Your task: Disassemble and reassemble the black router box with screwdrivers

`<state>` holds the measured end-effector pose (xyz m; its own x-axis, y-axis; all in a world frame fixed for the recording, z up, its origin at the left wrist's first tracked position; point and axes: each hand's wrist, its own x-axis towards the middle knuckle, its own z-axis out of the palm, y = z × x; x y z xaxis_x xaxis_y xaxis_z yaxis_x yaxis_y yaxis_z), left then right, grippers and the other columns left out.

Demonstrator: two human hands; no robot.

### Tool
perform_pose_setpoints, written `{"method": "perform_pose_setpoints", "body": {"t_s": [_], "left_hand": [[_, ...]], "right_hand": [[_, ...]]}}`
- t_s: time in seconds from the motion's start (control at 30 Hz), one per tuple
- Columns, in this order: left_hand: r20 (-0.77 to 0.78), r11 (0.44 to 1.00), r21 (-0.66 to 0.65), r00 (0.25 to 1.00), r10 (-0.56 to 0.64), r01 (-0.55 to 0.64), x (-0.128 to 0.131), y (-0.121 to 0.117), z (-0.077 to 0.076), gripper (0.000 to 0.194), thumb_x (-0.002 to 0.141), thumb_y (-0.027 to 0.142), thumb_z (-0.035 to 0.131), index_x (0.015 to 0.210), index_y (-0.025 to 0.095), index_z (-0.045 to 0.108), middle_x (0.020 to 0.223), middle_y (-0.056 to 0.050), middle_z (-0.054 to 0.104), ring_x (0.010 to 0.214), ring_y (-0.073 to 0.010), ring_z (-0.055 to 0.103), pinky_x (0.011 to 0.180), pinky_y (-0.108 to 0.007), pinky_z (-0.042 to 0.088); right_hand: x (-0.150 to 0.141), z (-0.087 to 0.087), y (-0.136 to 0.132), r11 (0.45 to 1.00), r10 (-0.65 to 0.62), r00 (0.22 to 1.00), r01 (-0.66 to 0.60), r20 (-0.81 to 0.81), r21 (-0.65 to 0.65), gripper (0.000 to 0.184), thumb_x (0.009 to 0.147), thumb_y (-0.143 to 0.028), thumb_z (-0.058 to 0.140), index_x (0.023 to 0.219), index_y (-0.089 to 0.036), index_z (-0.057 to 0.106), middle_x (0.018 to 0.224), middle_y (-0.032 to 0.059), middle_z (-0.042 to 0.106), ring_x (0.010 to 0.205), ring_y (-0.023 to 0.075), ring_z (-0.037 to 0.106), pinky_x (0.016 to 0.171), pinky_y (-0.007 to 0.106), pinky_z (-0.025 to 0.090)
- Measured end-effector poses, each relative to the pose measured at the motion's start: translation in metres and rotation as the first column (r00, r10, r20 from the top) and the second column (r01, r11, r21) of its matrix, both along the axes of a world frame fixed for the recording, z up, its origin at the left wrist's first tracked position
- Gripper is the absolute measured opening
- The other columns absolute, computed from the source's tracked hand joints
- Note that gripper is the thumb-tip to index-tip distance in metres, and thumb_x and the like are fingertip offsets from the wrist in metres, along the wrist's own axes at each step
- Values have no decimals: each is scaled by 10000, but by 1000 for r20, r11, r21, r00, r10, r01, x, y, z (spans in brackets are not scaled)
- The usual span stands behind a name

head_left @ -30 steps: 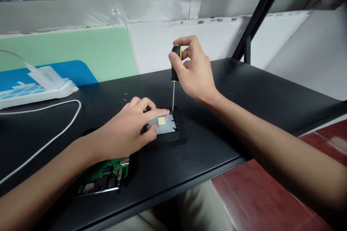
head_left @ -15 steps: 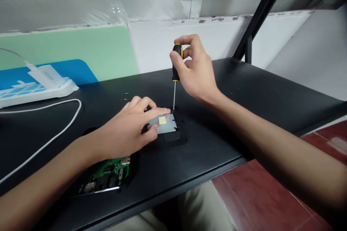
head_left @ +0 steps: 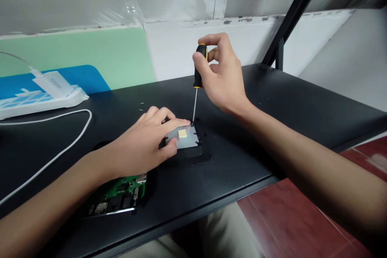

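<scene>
We see a shiny metal plate [head_left: 190, 140] in a black frame [head_left: 193, 154], flat on the black table [head_left: 248, 141], with a small pale yellow square [head_left: 182, 133] on top. Our left hand [head_left: 145, 141] is open and lies over the plate's left side, so we cannot see all of it. One fingertip touches the top right corner, and the thumb touches the front part. Our right hand [head_left: 225, 78] is closed around the black and yellow handle of a screwdriver [head_left: 198, 73], and its thin tip points down at that same corner (it leans just a bit). Our two hands are apart. Nearer to us, a green board [head_left: 128, 187] pokes out from under our left wrist, which hides some of it. Past our left hand lie two tiny metal bits [head_left: 142, 107]. On the far left, a white cord [head_left: 71, 145] curls in front of a white power strip [head_left: 45, 98] with a white plug [head_left: 56, 84] on it.
</scene>
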<state>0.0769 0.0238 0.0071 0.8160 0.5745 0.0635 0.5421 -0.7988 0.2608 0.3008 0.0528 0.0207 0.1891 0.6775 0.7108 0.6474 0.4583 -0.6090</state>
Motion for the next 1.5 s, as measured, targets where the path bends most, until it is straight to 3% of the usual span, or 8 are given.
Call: {"method": "perform_pose_setpoints", "body": {"t_s": [0.17, 0.73, 1.0, 1.27, 1.5], "left_hand": [[-3, 1000, -4, 1000, 6, -6, -1, 0, 0, 502, 981, 320, 434, 1470, 293, 548, 1290, -96, 553, 1131, -300, 461, 1027, -534, 450], [7, 1000, 2, 1000, -6, 6, 1, -1, 1, 515, 968, 295, 438, 1464, 350, 569, 1236, -84, 542, 1088, -290, 465, 996, -530, 453], [-1, 1000, -10, 1000, -3, 3, 0, -2, 2, 503, 967, 286, 432, 1438, 376, 583, 1219, -76, 532, 1077, -285, 460, 983, -532, 449], [5, 1000, 1, 1000, -14, 14, -1, -2, 1, 540, 969, 285, 434, 1499, 304, 533, 1251, -92, 537, 1094, -284, 450, 1012, -533, 440], [5, 1000, 4, 1000, -16, 16, 1, 0, 0, 524, 971, 295, 423, 1474, 346, 557, 1249, -85, 526, 1104, -287, 459, 1002, -545, 450]], "right_hand": [[0, 0, 0, 999, -26, 1000, 27, 12, -38, 225, 1003, -407, 527, 1208, -319, 494, 979, 6, 683, 909, 178, 716, 739, 319, 550], [0, 0, -1, 999, 27, 1000, -27, -5, 28, 207, 994, -342, 558, 1171, -239, 526, 888, 8, 649, 746, 137, 607, 807, 329, 496], [1, -1, 0, 1000, 18, 1000, -18, -10, 19, 192, 984, -309, 559, 1165, -251, 537, 872, -17, 638, 825, 164, 670, 896, 369, 524], [0, 0, -1, 1000, 27, 999, -27, -22, 7, 172, 979, -312, 574, 1143, -275, 540, 898, 1, 653, 825, 180, 667, 910, 388, 535], [0, -1, -1, 1000, 22, 1000, -22, -16, -3, 202, 978, -336, 585, 1156, -251, 543, 914, 13, 660, 833, 178, 662, 892, 376, 534]]}}
